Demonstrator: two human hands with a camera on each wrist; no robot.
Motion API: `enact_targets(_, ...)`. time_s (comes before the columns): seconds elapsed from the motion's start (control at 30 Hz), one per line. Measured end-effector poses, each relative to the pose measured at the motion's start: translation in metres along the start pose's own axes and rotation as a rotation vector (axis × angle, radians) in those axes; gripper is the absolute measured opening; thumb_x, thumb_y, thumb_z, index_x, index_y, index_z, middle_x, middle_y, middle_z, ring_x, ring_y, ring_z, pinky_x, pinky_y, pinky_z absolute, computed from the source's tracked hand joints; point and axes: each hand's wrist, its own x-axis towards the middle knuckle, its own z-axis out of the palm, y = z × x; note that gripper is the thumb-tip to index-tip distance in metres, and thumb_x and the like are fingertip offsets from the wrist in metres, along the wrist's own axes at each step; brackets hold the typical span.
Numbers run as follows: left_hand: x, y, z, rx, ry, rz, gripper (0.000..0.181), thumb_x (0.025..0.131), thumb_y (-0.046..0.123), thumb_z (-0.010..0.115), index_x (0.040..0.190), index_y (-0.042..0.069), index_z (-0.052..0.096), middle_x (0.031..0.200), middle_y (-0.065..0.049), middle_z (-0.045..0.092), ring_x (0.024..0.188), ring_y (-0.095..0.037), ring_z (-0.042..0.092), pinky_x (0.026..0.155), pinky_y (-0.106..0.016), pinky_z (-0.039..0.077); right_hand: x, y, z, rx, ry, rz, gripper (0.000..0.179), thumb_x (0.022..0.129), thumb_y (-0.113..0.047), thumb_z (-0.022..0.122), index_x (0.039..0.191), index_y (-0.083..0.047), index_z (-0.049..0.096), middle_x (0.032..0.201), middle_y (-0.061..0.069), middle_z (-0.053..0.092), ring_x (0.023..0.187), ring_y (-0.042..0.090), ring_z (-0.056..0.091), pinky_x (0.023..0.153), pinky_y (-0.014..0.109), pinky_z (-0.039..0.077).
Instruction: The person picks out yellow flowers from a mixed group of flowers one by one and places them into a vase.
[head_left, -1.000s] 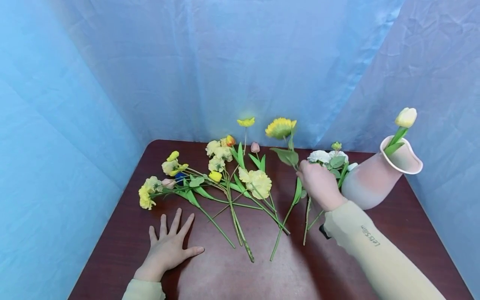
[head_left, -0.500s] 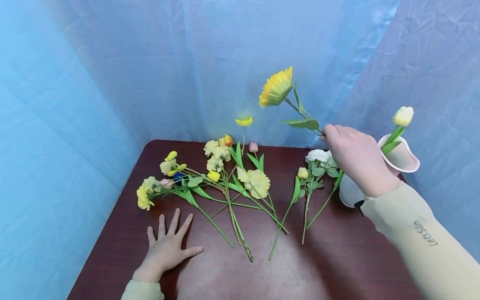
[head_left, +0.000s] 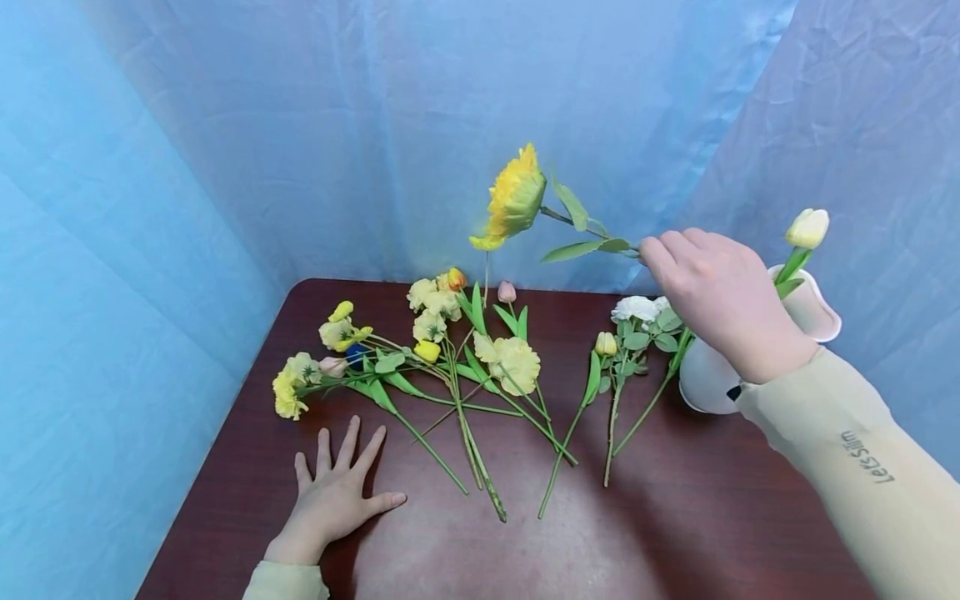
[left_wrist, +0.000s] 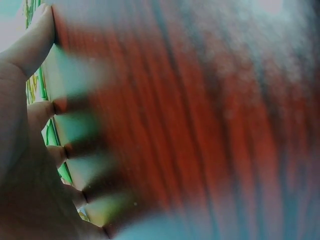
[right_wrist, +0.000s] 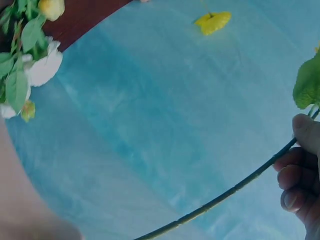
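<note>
In the head view my right hand (head_left: 723,300) grips a sunflower (head_left: 517,196) by its stem, up above the table's right side. The yellow bloom points left, and two green leaves sit just ahead of the fingers. The right wrist view shows the thumb and curled fingers pinching the stem (right_wrist: 215,201), whose lower end runs down out of frame. Behind the hand stands a pink and white vase (head_left: 705,379), partly hidden, with a white tulip (head_left: 808,229) in its mouth. My left hand (head_left: 333,496) rests on the tabletop with fingers spread.
Several loose flowers lie across the dark wood table (head_left: 450,567), among them a large pale yellow bloom (head_left: 517,367) and yellow carnations (head_left: 287,396) at the left. A white rose stem (head_left: 636,308) and a closed tulip (head_left: 605,344) lie near the vase. Blue cloth (head_left: 360,125) hangs behind.
My right hand has lifted the sunflower from over the table and carried it up and right, and its bloom has since tipped further left. The left hand stays put.
</note>
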Motion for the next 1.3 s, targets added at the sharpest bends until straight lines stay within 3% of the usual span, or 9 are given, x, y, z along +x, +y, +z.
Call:
enact_targets(0.2, 0.000, 0.000, 0.000, -0.001, 0.004, 0.004, 0.107, 0.079, 0.080, 0.065, 0.164, 0.028, 0.027, 0.172, -0.015, 0.003, 0.151, -0.058, -0.006, 0.106, -0.084, -0.003, -0.018, 0.016, -0.005, 0.021, -0.080, 0.048, 0.024, 0.086, 0.022, 0.039, 0.084, -0.001, 0.042, 0.067, 0.005, 0.036, 0.059, 0.022, 0.031, 0.054, 0.032, 0.024)
enact_targets(0.37, 0.000, 0.001, -0.001, -0.009, 0.006, 0.007, 0.106, 0.079, 0.078, 0.066, 0.164, 0.027, 0.027, 0.172, -0.016, 0.003, 0.150, -0.058, -0.006, 0.106, -0.084, -0.003, -0.043, 0.034, 0.000, 0.002, -0.001, 0.173, 0.008, 0.096, 0.005, 0.062, 0.095, 0.002, 0.055, 0.071, 0.011, 0.052, 0.058, 0.028, 0.045, 0.047, 0.042, 0.035)
enact_targets(0.47, 0.001, 0.001, -0.001, -0.009, 0.006, 0.007, 0.107, 0.079, 0.079, 0.066, 0.164, 0.027, 0.028, 0.172, -0.016, 0.004, 0.150, -0.059, -0.006, 0.106, -0.084, -0.003, -0.058, 0.043, 0.003, -0.031, 0.077, 0.304, 0.011, 0.098, -0.008, 0.067, 0.102, 0.001, 0.064, 0.076, 0.016, 0.061, 0.060, 0.035, 0.054, 0.048, 0.052, 0.041)
enact_targets(0.7, 0.001, -0.001, 0.000, -0.001, -0.001, 0.007, 0.107, 0.079, 0.080, 0.064, 0.164, 0.029, 0.026, 0.172, -0.015, 0.002, 0.151, -0.058, -0.006, 0.106, -0.085, -0.003, -0.091, 0.055, 0.003, -0.023, 0.104, 0.683, 0.018, 0.100, -0.011, 0.066, 0.107, 0.006, 0.069, 0.089, 0.030, 0.069, 0.074, 0.049, 0.061, 0.062, 0.064, 0.041)
enact_targets(0.77, 0.001, -0.001, 0.000, -0.003, -0.001, 0.008, 0.106, 0.079, 0.080, 0.064, 0.164, 0.029, 0.026, 0.172, -0.015, 0.002, 0.151, -0.058, -0.006, 0.105, -0.085, -0.003, -0.100, 0.058, 0.002, -0.019, 0.137, 0.768, 0.022, 0.100, -0.012, 0.066, 0.107, 0.008, 0.068, 0.089, 0.031, 0.069, 0.067, 0.024, 0.064, 0.063, 0.055, 0.042)
enact_targets(0.87, 0.001, -0.001, 0.000, -0.006, -0.001, 0.010, 0.106, 0.079, 0.080, 0.064, 0.164, 0.029, 0.026, 0.172, -0.015, 0.003, 0.151, -0.058, -0.006, 0.105, -0.085, -0.003, -0.114, 0.060, 0.003, -0.033, 0.175, 0.880, 0.026, 0.101, -0.015, 0.063, 0.106, 0.010, 0.067, 0.088, 0.030, 0.068, 0.068, -0.014, 0.043, 0.065, 0.043, 0.037)
enact_targets(0.93, 0.001, -0.001, 0.000, -0.009, 0.000, 0.010, 0.106, 0.079, 0.080, 0.065, 0.164, 0.029, 0.026, 0.172, -0.015, 0.003, 0.151, -0.058, -0.007, 0.105, -0.085, -0.003, -0.122, 0.060, 0.004, -0.042, 0.192, 0.951, 0.027, 0.100, -0.016, 0.062, 0.104, 0.010, 0.067, 0.083, 0.026, 0.066, 0.071, -0.017, 0.030, 0.068, 0.040, 0.033)
enact_targets(1.13, 0.001, -0.003, 0.001, -0.016, -0.004, 0.009, 0.107, 0.079, 0.081, 0.064, 0.164, 0.029, 0.025, 0.172, -0.014, 0.002, 0.150, -0.059, -0.008, 0.105, -0.085, -0.004, -0.130, 0.059, 0.006, 0.026, 0.166, 1.190, 0.030, 0.100, -0.019, 0.058, 0.100, 0.010, 0.064, 0.069, -0.013, 0.042, 0.072, 0.023, 0.034, 0.089, 0.053, 0.034)
enact_targets(1.3, 0.001, -0.003, 0.003, -0.025, -0.003, 0.010, 0.107, 0.079, 0.081, 0.064, 0.164, 0.030, 0.025, 0.172, -0.014, 0.001, 0.150, -0.058, -0.008, 0.106, -0.084, -0.004, -0.126, 0.060, -0.002, 0.080, 0.034, 1.257, 0.037, 0.100, -0.022, 0.054, 0.093, 0.013, 0.066, 0.065, -0.016, 0.035, 0.088, 0.046, 0.045, 0.100, 0.060, 0.031)
